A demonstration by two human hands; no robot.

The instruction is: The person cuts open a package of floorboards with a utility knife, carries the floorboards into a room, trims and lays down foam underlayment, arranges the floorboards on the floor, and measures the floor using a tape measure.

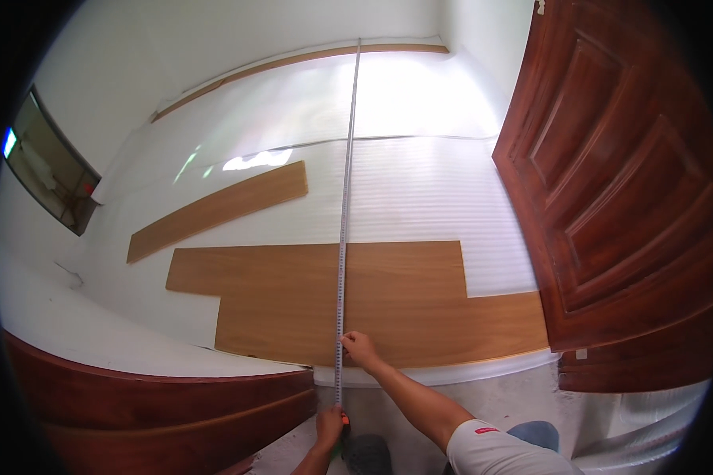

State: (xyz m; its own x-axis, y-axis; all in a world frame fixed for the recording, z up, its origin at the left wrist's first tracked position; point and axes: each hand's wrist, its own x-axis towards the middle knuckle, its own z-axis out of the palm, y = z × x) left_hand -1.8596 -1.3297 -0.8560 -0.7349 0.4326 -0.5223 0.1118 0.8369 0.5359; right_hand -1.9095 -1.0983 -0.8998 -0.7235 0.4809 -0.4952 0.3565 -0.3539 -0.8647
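Observation:
A tape measure's long metal blade runs from near my feet, across the floor, to the far wall. My left hand is closed around the tape measure's orange and black case, which is mostly hidden by the hand. Farther up, my right hand pinches the edge of the blade with thumb and fingers. Beneath the blade lie joined brown floor planks with staggered ends. A single loose plank rests at an angle to their far left, on white foam underlay.
A dark red panelled door stands open at the right. Dark red wood curves along the lower left. One strip of planking lies along the far wall. A mirror or window shows at the left. Bare concrete is near my feet.

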